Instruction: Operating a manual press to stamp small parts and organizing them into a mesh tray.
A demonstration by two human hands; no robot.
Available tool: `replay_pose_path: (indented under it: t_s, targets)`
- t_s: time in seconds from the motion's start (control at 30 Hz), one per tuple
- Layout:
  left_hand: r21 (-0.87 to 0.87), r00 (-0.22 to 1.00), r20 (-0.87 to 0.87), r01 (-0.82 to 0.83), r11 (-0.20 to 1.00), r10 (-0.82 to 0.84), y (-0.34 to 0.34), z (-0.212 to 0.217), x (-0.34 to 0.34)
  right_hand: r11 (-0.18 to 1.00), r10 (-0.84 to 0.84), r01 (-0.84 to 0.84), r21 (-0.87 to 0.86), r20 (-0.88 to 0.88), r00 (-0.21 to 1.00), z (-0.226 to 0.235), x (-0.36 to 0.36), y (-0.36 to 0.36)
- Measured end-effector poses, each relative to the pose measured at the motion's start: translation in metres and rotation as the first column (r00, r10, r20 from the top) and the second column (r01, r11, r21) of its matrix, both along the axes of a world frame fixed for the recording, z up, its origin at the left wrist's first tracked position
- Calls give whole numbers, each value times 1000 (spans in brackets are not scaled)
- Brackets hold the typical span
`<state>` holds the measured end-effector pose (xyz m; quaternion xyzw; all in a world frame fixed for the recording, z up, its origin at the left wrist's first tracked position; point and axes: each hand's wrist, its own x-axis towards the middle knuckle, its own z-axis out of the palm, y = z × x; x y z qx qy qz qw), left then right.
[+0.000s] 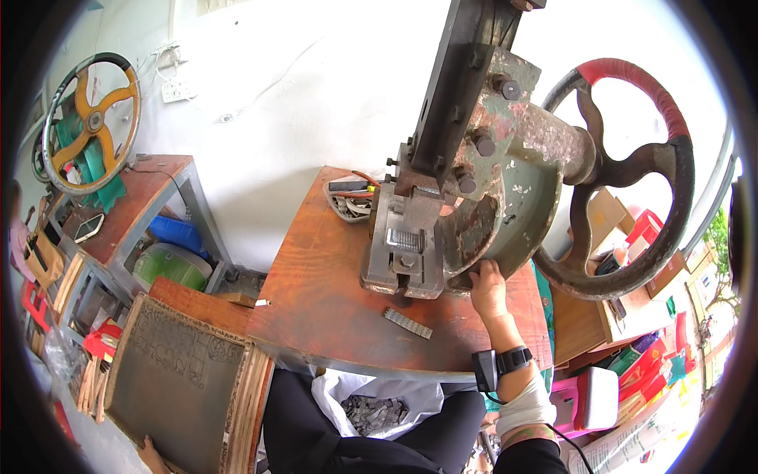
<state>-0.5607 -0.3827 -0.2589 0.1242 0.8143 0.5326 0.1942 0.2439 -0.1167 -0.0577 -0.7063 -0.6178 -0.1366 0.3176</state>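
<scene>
On the reddish wooden bench [332, 276] in front of me stands a heavy hand press [466, 197], its paint worn and rust-flecked, with a dark upright column and a large flywheel [632, 174] on its right side, the rim partly wrapped in red. My right hand [487, 288] rests against the lower edge of the press body, fingers curled over the curved green casting — gripping it loosely, palm down. A black band with a small device sits on that wrist, and a white wrap covers the forearm below it.

A ribbed grey metal strip [408, 323] lies flat on the bench just in front of the press base, near my right hand but apart from it. A similar ribbed piece sits in the press die area [405, 239].

My left hand [150, 454] shows only at the lower edge, by the corner of a dark framed board [178, 367] propped beside the bench — I cannot tell whether it is open or closed.

A white bag of small grey metal pieces [375, 411] lies in my lap. A second press with a yellow-spoked wheel [91, 122] stands on a table far left.
</scene>
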Motion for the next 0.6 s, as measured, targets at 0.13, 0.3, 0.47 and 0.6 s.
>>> replay_pose_path:
  t_s: [0.13,0.3,0.47,0.6]
  targets:
    - [-45,997,34,77,996,-75,4,27,25,999,25,-18,50,-152,988,6,1,-3]
    - [-155,996,5,87,984,-87,6,48,45,994,-32,27,-103,-50,998,4,-11,-1]
    - [-92,996,-26,83,992,-85,3,22,24,988,-83,84,-127,15,996,8,-20,5]
    - [-73,996,8,87,994,-86,-2,-3,-1,997,-40,52,64,-178,983,27,-16,3]
